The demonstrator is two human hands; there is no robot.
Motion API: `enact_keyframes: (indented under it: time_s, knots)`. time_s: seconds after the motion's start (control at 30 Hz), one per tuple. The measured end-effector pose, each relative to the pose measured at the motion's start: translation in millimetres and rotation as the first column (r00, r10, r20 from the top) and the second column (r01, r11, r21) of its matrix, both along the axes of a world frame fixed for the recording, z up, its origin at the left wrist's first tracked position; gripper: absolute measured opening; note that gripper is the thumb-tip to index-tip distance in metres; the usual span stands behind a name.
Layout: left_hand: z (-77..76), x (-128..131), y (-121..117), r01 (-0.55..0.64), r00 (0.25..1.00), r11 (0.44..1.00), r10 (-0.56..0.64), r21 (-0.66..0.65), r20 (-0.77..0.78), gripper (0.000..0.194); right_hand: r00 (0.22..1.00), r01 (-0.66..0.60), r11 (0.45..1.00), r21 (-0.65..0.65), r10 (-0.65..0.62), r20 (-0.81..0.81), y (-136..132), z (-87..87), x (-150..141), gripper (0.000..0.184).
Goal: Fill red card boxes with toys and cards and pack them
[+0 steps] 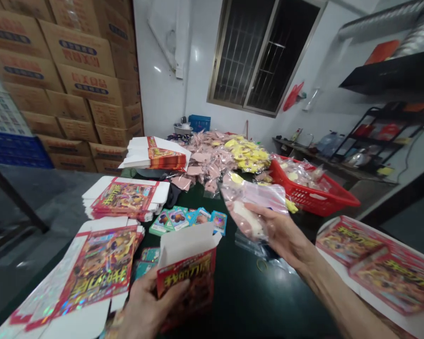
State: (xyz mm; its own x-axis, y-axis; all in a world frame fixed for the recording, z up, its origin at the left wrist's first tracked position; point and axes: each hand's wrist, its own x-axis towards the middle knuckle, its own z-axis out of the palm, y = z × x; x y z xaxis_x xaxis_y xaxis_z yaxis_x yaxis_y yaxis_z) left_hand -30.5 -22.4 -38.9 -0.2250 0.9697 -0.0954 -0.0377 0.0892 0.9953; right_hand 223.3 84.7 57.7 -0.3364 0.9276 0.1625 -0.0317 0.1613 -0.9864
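The left hand (144, 301) clamps the open box (191, 287), which serves as the landmark below. The thumb presses on the printed red front; the fingers wrap the left side. The white top flap (185, 240) stands raised. The box therefore sits directly in the grip, to the right of the palm.

The right hand (281, 230) is above and to the right of the open box, apart from it. It pinches a clear packet (249, 221) with pink and white contents. The packet extends leftward past the fingertips, toward the upper right of the open box. The right thumb is not clearly visible.

Right of the open box, below the right hand, clear bags (249, 247) and 1 rubber band (262, 266) lie on the dark green table (243, 301). Just beyond the open box, teal-edged cards (178, 219) lie overlapped. Left of the open box is 1 stack of flat printed cartons (101, 268); 2 further stacks, a middle stack (127, 195) and a far stack (166, 157), are beyond it at the left.

Well beyond the open box, pink packets (212, 160) form a heap, with yellow packets (249, 153) at its right. A red basket (311, 193) of packets is beyond and to the right of the open box. At the far right of the open box, 2 red printed boxes (388, 273) are visible.
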Motion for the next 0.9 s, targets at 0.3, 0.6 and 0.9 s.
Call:
enact_keyframes:
  time_s: [0.3,0.6,0.9]
  knots:
    - [24.1,20.0,-12.4,0.239,0.965,0.966,-0.247,0.099,0.085,0.030,0.815,0.090,0.353,0.931,-0.563,0.135,-69.2,31.4,-11.9,0.055]
    - [27.4,27.0,-23.5,0.301,0.938,0.949,-0.313,0.096,0.152,0.035,0.726,-0.445,0.155,0.882,-0.514,0.457,-80.1,37.7,-5.4,0.039]
    - [27.6,26.6,-24.4,0.323,0.936,0.940,-0.335,0.112,0.111,0.034,0.682,-0.498,0.265,0.826,-0.469,0.561,-88.8,53.3,9.5,0.044]
